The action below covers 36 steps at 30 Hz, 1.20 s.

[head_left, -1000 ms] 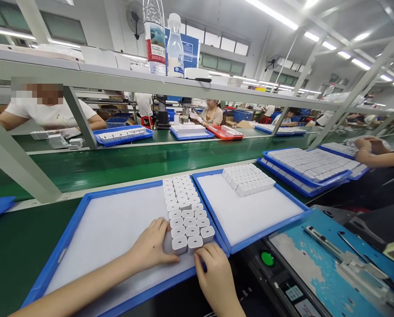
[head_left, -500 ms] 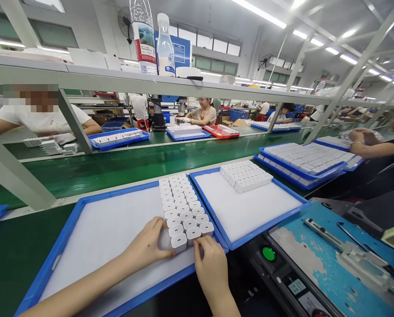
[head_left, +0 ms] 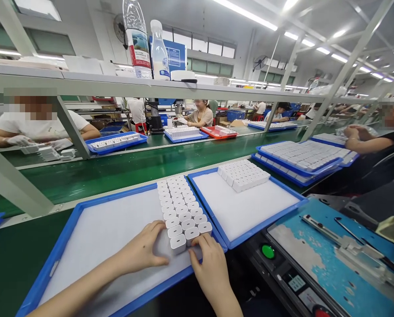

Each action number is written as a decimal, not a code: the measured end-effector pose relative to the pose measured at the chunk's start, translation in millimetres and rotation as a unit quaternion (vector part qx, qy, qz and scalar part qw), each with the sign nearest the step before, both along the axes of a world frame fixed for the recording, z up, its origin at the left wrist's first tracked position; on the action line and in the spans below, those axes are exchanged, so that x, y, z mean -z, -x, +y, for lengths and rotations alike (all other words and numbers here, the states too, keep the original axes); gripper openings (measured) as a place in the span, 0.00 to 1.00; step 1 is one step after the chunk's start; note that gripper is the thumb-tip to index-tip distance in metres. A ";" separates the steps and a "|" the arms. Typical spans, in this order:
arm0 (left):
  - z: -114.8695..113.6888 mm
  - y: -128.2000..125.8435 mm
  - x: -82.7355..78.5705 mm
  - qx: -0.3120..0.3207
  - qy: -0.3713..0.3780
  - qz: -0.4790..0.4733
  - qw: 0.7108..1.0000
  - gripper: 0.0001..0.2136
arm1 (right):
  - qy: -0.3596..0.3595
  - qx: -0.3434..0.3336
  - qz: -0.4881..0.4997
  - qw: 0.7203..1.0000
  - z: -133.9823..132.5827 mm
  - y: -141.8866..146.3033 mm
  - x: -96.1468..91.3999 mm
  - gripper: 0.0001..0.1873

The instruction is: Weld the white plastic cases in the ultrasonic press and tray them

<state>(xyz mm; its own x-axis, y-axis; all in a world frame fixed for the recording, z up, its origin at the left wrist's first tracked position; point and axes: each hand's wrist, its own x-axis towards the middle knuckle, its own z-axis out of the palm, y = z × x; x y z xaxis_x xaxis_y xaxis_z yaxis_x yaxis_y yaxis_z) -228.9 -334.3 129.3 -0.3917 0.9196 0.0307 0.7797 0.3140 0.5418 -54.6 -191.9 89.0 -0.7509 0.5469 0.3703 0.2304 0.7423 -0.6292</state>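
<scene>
Hands sit a little nearer the tray's front rim than a second ago, and the view has swung slightly to the right. The strip of chargers (head_left: 180, 207) keeps its place and shape. The left hand (head_left: 140, 253) has slid back a touch. It is half open, with bent fingers (head_left: 162, 225) against the left side of the nearest chargers and the thumb stretched along the foam beneath the front one; it clasps nothing. The right hand (head_left: 210, 268) has crept in under the front row. Its fingers are curled, their tips press the near faces of the front chargers, and it too grips none of them.

All the chargers are small white blocks with rounded corners, each showing a dark oval slot on its upper face. They stand packed tight, three across and many rows deep, on the white foam of the blue tray (head_left: 56, 259), hard against its right rim. The rest of the foam to their left is bare.

Slots face up. The strip's long axis runs from the tray's near rim away towards the green belt (head_left: 117, 169), leaning slightly left as it goes. The front row is staggered, its left charger nearest.

Just to the right lies a second tray (head_left: 296, 203) with a smaller block (head_left: 243, 175) of chargers at its far end.
</scene>
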 end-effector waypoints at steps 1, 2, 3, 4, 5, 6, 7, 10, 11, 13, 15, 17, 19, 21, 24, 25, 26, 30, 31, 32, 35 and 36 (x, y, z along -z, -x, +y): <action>-0.5 -0.8 -0.3 -0.005 0.001 0.005 1.000 0.34 | 0.001 0.001 0.002 1.000 -0.7 0.0 -1.1 0.06; -0.7 -1.9 0.2 -0.013 0.000 0.012 1.000 0.34 | 0.004 0.004 0.006 1.000 -1.4 -0.2 -2.6 0.07; -0.5 -3.2 1.4 -0.022 -0.002 0.021 1.000 0.34 | 0.010 0.005 0.014 1.000 -2.0 -0.9 -4.6 0.07; -0.1 -4.3 2.9 -0.029 -0.004 0.029 0.999 0.34 | 0.021 0.006 0.024 0.999 -1.9 -1.9 -7.0 0.06; 0.4 -5.2 4.5 -0.033 -0.004 0.036 0.999 0.34 | 0.034 0.006 0.035 0.999 -1.0 -3.2 -9.5 0.06; 1.0 -5.6 5.8 -0.035 -0.003 0.041 0.999 0.34 | 0.042 0.008 0.046 0.998 1.1 -4.5 -11.8 0.06; 1.6 -5.5 6.9 -0.036 0.000 0.043 0.998 0.34 | 0.041 0.014 0.054 0.998 4.6 -5.6 -13.6 0.07; 2.0 -3.4 8.2 -0.032 0.010 0.045 0.998 0.33 | -0.006 0.054 0.037 0.998 22.5 -5.1 -14.3 0.20; 1.7 -2.5 8.6 -0.030 0.012 0.044 0.999 0.33 | -0.024 0.060 0.016 0.998 29.9 -3.5 -13.2 0.24; 0.8 -1.0 9.8 -0.030 0.006 0.044 0.999 0.32 | -0.042 0.047 -0.023 0.998 44.2 0.7 -11.1 0.28; 0.3 -0.2 11.9 -0.036 -0.005 0.042 0.998 0.30 | -0.045 0.006 -0.044 0.998 56.1 3.9 -11.4 0.29; 0.9 -0.2 13.7 -0.044 -0.015 0.039 0.998 0.28 | -0.041 -0.038 -0.047 0.997 65.1 4.1 -14.9 0.29; 2.7 -1.1 14.1 -0.051 -0.022 0.037 0.998 0.27 | -0.030 -0.081 -0.044 0.995 72.0 1.2 -19.9 0.28; 4.9 -2.6 12.7 -0.061 -0.025 0.034 0.997 0.27 | -0.014 -0.113 -0.034 0.993 77.5 -2.7 -23.9 0.27; 6.7 -5.6 9.4 -0.077 -0.020 0.024 0.997 0.27 | 0.023 -0.147 -0.024 0.989 82.2 -6.6 -25.7 0.25; 6.7 -6.5 8.4 -0.080 -0.015 0.020 0.996 0.26 | 0.034 -0.155 -0.023 0.987 82.3 -6.9 -25.5 0.25; 6.5 -7.3 7.6 -0.080 -0.010 0.017 0.997 0.25 | 0.041 -0.161 -0.022 0.986 81.7 -6.8 -25.2 0.26; 5.2 -9.1 6.4 -0.072 0.004 0.011 0.997 0.22 | 0.038 -0.165 -0.016 0.985 76.0 -4.6 -23.6 0.28; 5.2 -9.2 6.7 -0.072 0.007 0.010 0.997 0.23 | 0.039 -0.162 -0.014 0.986 75.0 -4.0 -23.0 0.28; 5.3 -9.2 7.2 -0.074 0.009 0.009 0.997 0.23 | 0.043 -0.157 -0.010 0.987 74.4 -3.6 -22.3 0.28; 6.0 -9.7 10.3 -0.079 0.005 0.012 0.997 0.23 | 0.060 -0.143 0.005 0.988 75.2 -3.6 -19.3 0.28; 6.2 -10.0 11.6 -0.081 0.000 0.017 0.997 0.24 | 0.064 -0.139 0.012 0.988 75.6 -3.8 -18.0 0.27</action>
<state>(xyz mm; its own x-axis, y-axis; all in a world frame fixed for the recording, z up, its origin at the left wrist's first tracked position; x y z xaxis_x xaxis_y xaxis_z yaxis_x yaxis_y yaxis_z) -218.9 -328.1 117.7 -0.5342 0.8441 0.0461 0.7366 0.4380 0.5154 -50.8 -116.2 107.1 -0.8707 0.3640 0.3307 0.0129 0.6891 -0.7246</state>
